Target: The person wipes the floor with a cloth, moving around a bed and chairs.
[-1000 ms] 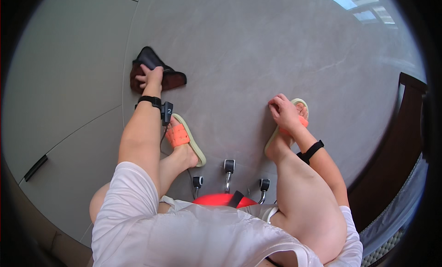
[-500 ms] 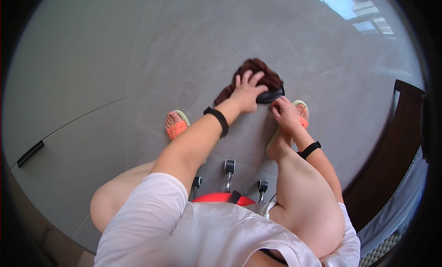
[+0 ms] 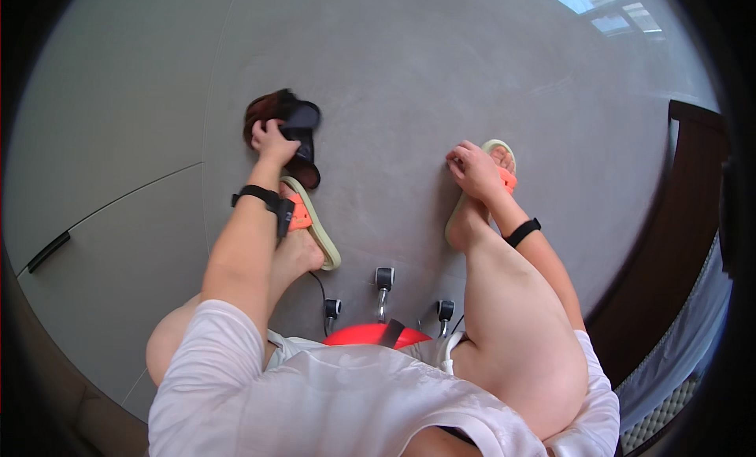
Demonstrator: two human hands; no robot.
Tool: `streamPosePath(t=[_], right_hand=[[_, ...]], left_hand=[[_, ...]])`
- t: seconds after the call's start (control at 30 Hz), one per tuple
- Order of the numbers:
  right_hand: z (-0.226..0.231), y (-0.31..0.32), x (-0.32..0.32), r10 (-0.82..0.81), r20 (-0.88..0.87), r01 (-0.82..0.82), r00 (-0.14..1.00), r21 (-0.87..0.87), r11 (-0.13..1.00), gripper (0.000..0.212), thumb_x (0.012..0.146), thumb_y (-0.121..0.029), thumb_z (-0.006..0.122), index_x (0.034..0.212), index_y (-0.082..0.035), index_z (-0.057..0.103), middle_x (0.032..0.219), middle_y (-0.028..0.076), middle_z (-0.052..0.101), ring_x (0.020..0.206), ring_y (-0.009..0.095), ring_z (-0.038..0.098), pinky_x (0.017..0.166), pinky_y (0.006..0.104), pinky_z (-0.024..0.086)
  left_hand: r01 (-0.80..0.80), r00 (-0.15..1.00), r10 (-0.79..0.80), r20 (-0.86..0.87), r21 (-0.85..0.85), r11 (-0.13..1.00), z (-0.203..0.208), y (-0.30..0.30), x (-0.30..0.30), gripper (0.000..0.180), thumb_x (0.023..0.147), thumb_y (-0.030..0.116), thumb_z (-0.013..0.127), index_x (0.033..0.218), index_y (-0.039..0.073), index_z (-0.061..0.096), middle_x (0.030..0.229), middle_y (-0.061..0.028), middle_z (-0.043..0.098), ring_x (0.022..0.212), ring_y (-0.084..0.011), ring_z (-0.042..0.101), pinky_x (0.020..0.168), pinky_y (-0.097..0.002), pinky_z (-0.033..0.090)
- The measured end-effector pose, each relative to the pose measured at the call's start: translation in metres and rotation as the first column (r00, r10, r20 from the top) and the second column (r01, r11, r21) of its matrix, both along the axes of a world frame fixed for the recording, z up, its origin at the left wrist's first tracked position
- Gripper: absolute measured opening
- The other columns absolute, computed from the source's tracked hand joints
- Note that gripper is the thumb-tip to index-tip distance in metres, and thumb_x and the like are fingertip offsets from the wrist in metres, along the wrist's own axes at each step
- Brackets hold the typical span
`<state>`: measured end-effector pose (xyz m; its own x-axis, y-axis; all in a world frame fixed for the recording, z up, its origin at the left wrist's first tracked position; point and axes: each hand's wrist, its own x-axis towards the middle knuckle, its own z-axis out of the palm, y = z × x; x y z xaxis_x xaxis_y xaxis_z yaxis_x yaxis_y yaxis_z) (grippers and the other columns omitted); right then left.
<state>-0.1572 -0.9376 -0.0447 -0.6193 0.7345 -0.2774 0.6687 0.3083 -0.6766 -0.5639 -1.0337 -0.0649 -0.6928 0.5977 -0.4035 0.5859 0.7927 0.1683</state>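
My left hand [image 3: 274, 144] is over the floor at the left, just beyond my left foot. Its fingers are bent around a crumpled brown cloth [image 3: 265, 109]. Pressed up against the cloth is a glossy black shoe-like thing [image 3: 302, 140], partly blurred; its near end lies beside the toes of my left sandal [image 3: 319, 230]. Whether the fingers also grip the black thing is hidden. My right hand [image 3: 475, 170] is beside my right foot, its fingers curled in and nothing visible in them. A green and orange sandal [image 3: 506, 177] is on that foot.
Grey tiled floor [image 3: 394, 87] spreads ahead. Pale cabinet fronts with a black handle [image 3: 49, 251] run along the left. Beneath me are a red seat [image 3: 366, 335] and several casters [image 3: 383, 279]. A dark wooden frame [image 3: 669, 244] stands at the right, by sheer fabric [image 3: 676, 343].
My left hand has swung left with the brown cloth and black thing, from mid-floor to beyond my left foot. My right hand has stayed near my right foot.
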Motion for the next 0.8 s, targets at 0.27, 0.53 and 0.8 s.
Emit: streamPosePath(t=[0.27, 0.53, 0.8], right_hand=[[-0.009, -0.002, -0.001, 0.041, 0.020, -0.043, 0.999, 0.123, 0.991, 0.012, 0.080, -0.010, 0.058, 0.088, -0.006, 0.066, 0.090, 0.009, 0.061, 0.085, 0.030, 0.060, 0.074, 0.0383, 0.050], [-0.031, -0.001, 0.014, -0.432, -0.293, 0.386, 0.853, -0.203, 0.900, 0.016, 0.084, -0.014, 0.065, 0.095, -0.003, 0.066, 0.088, 0.007, 0.063, 0.076, 0.014, 0.060, 0.070, 0.0255, 0.048], [-0.016, 0.003, 0.025, -0.353, -0.272, 0.370, 0.895, 0.014, 0.929, 0.019, 0.085, -0.017, 0.065, 0.099, -0.005, 0.068, 0.088, 0.006, 0.066, 0.082, 0.014, 0.061, 0.076, 0.0260, 0.049]], left_hand=[[0.216, 0.968, -0.218, 0.126, 0.030, 0.976, 0.008, 0.008, 0.060, 0.070, 0.054, 0.018, 0.082, 0.118, 0.025, 0.056, 0.137, -0.0162, 0.027, 0.123, -0.0422, 0.031, 0.104, -0.0448, 0.034], [0.687, 0.533, -0.707, 0.465, 0.251, 0.682, -0.005, 0.000, 0.206, 0.076, 0.055, 0.020, 0.083, 0.124, 0.028, 0.055, 0.138, -0.0163, 0.027, 0.124, -0.0422, 0.030, 0.106, -0.0474, 0.033], [0.817, 0.423, -0.757, 0.498, 0.152, 0.557, 0.092, 0.064, 0.042, 0.062, 0.079, 0.029, 0.071, 0.134, 0.012, 0.047, 0.130, -0.0157, 0.048, 0.106, -0.0272, 0.057, 0.089, -0.0363, 0.049]])
